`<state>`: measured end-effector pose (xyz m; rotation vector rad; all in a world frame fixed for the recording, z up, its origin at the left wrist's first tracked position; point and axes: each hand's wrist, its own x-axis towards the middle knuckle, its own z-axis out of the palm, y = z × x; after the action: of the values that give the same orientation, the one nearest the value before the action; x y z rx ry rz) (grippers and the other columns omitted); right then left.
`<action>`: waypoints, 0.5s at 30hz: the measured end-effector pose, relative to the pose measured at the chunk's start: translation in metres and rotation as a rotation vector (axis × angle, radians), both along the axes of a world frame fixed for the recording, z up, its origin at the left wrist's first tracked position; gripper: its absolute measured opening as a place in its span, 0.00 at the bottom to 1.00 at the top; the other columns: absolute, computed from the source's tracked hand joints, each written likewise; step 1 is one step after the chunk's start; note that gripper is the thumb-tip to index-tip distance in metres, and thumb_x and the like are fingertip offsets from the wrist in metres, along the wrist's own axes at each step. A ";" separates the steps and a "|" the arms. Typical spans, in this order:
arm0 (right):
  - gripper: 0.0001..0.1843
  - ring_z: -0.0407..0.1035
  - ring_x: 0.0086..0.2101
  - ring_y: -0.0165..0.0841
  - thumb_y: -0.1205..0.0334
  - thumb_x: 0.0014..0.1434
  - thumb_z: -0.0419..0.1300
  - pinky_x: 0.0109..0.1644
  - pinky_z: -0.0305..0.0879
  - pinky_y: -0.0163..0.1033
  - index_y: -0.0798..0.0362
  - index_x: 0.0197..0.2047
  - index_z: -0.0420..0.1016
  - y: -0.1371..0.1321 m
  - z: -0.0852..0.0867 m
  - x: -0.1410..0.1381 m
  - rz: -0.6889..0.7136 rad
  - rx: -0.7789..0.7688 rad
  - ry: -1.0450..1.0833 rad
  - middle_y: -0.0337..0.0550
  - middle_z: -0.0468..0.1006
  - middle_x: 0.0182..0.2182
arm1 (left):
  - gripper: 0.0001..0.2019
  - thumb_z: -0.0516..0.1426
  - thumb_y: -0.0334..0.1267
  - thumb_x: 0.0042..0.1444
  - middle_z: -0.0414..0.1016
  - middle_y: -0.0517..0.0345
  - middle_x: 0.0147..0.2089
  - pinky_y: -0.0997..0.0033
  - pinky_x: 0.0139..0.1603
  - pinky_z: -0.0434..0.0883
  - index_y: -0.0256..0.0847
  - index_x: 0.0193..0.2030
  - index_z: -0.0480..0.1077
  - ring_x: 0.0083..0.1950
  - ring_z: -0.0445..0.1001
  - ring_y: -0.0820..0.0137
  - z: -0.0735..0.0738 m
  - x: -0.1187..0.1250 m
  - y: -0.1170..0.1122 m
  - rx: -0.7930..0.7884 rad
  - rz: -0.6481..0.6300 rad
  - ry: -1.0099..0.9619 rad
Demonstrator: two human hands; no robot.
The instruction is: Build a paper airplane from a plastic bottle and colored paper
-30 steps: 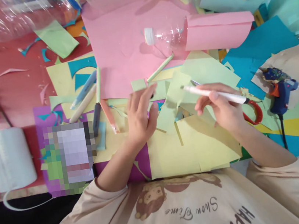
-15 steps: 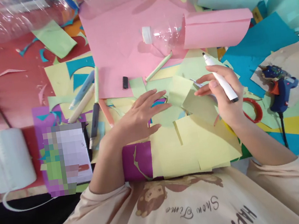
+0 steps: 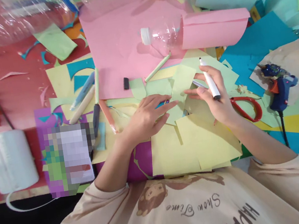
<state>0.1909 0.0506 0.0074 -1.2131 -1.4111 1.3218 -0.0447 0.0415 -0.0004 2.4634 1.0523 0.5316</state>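
My right hand [image 3: 214, 97] is closed around a white marker [image 3: 211, 83], whose uncapped black tip points away from me. Its lower fingers reach to the edge of a light green paper piece [image 3: 185, 77]; whether they touch it I cannot tell. Across from it, my left hand [image 3: 149, 117] lies low over paper scraps, palm down, fingers stretched toward the right hand. A black marker cap [image 3: 126, 83] rests on a pink sheet [image 3: 118, 46]. Pale yellow sheets [image 3: 198, 142] are spread before me. Beyond the hands lies a clear bottle [image 3: 166, 31] with pink paper [image 3: 216, 30] around its lower part.
Red-handled scissors [image 3: 258, 107] and a blue glue gun [image 3: 278, 90] are at the right. Several pens, among them a blue one [image 3: 83, 89], lie left of my hands. A white case [image 3: 10, 161] and a partly blurred phone [image 3: 75, 156] sit further left.
My right hand has moved left and toward me with the marker. My left hand has shifted slightly right, its fingers closer together. The gap between the hands is smaller.
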 end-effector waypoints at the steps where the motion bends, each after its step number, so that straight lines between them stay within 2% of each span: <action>1: 0.24 0.74 0.50 0.37 0.51 0.63 0.58 0.55 0.72 0.51 0.35 0.61 0.57 0.000 -0.001 0.000 0.011 -0.008 0.001 0.43 0.62 0.61 | 0.18 0.50 0.30 0.63 0.73 0.45 0.57 0.55 0.56 0.72 0.40 0.58 0.68 0.59 0.71 0.60 -0.002 0.001 -0.001 0.000 0.004 -0.020; 6: 0.29 0.72 0.52 0.37 0.50 0.62 0.59 0.54 0.73 0.51 0.31 0.63 0.52 0.006 -0.007 0.001 0.030 -0.043 0.030 0.42 0.54 0.67 | 0.18 0.46 0.25 0.63 0.71 0.46 0.60 0.62 0.52 0.75 0.42 0.54 0.71 0.56 0.74 0.66 -0.008 0.003 -0.001 0.005 0.020 -0.084; 15: 0.31 0.70 0.55 0.38 0.50 0.61 0.60 0.55 0.73 0.50 0.31 0.63 0.51 0.007 -0.005 0.001 0.018 -0.075 0.083 0.42 0.49 0.70 | 0.15 0.51 0.26 0.60 0.78 0.50 0.53 0.62 0.47 0.76 0.42 0.46 0.75 0.49 0.79 0.64 -0.004 -0.001 0.003 0.116 -0.035 -0.043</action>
<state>0.1922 0.0579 0.0019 -1.1831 -1.3268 1.4328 -0.0459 0.0441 -0.0045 2.5531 0.9846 0.6487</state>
